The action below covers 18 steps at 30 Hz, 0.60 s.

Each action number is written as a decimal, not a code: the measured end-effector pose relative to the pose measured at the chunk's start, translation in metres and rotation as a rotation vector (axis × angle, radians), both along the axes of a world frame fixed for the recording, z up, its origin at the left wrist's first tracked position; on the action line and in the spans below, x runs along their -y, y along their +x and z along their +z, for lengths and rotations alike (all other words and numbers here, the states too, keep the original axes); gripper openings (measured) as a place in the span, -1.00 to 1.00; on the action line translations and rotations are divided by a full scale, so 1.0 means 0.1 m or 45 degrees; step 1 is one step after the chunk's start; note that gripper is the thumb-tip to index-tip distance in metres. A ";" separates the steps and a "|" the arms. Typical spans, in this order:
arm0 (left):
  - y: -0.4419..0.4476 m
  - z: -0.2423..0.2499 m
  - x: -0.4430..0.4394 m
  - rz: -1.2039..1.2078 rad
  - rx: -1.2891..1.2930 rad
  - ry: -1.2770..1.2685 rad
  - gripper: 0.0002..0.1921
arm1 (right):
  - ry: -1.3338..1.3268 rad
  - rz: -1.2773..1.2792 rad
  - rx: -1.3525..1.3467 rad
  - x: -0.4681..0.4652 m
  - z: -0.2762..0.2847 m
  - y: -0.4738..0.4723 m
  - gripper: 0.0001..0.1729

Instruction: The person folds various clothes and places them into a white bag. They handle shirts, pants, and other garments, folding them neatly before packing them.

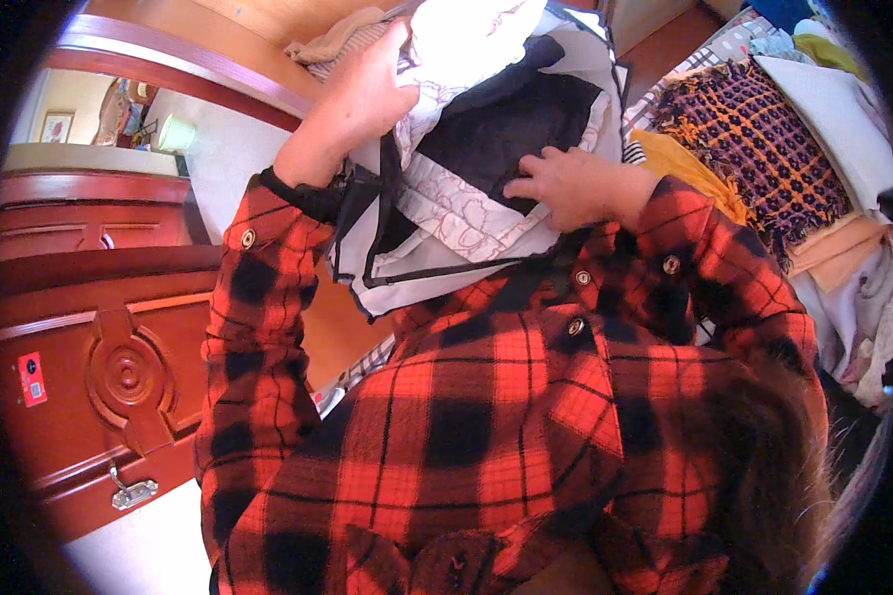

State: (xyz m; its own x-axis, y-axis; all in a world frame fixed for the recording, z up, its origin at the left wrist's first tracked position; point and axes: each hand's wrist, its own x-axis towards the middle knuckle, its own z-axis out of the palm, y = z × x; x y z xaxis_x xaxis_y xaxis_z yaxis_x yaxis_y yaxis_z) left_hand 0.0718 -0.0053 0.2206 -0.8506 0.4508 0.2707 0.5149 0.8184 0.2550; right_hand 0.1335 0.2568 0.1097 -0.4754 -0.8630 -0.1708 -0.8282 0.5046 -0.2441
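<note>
My left hand pinches a white cloth with a thin line pattern, whose upper part is bright and overexposed. Below it lies a light grey fabric piece with black edging, spread close to my chest. Dark cloth and a folded band of the same patterned white cloth lie on it. My right hand rests on these layers, fingers apart and slightly bent, the fingertips on the dark cloth.
At right are a purple and orange woven cloth with fringe, a yellow cloth and a peach cloth. A beige cloth lies beyond my left hand. Carved red-brown wooden furniture with a metal handle stands at left.
</note>
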 end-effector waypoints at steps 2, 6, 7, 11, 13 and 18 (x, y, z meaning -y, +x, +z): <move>0.02 0.00 -0.01 0.013 -0.007 0.024 -0.41 | 0.020 0.002 -0.069 0.04 0.00 0.11 -0.61; 0.09 0.01 -0.06 0.049 0.056 0.063 -0.42 | -0.146 0.010 -0.210 0.22 -0.29 0.18 -0.76; 0.10 0.00 -0.07 0.037 0.064 0.076 -0.43 | -0.161 0.024 -0.218 0.23 -0.38 0.17 -0.78; 0.16 -0.04 -0.09 -0.010 0.071 0.078 -0.44 | -0.363 -0.201 -0.049 0.17 -0.53 -0.08 -0.81; 0.17 -0.05 -0.09 -0.037 0.065 0.070 -0.45 | -0.675 -0.301 -0.112 0.19 -0.41 -0.28 -0.86; 0.19 -0.01 -0.10 -0.051 0.116 0.081 -0.40 | -0.243 -0.047 -0.037 0.00 -0.06 -0.07 -0.57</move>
